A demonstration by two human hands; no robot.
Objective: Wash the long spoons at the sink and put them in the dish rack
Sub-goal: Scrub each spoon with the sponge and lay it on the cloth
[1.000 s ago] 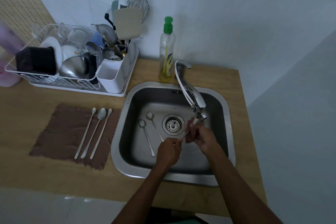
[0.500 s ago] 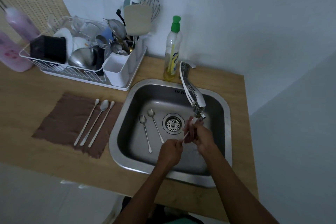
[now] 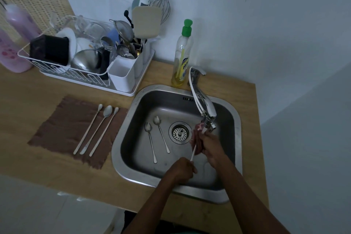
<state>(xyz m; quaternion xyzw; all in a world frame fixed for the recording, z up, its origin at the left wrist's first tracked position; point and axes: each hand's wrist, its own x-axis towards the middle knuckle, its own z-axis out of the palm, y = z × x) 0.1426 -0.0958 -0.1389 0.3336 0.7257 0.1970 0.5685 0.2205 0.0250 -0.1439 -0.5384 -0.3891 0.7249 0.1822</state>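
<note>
forearms: 2 — bare | left hand [image 3: 182, 170], right hand [image 3: 210, 144]: bare | worn: green cloth sliver [image 3: 182, 232] at bottom edge

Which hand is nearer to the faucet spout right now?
Right. The right hand is just below the faucet spout, gripping the long spoon; the left hand pinches its handle end, farther back toward the person.
</note>
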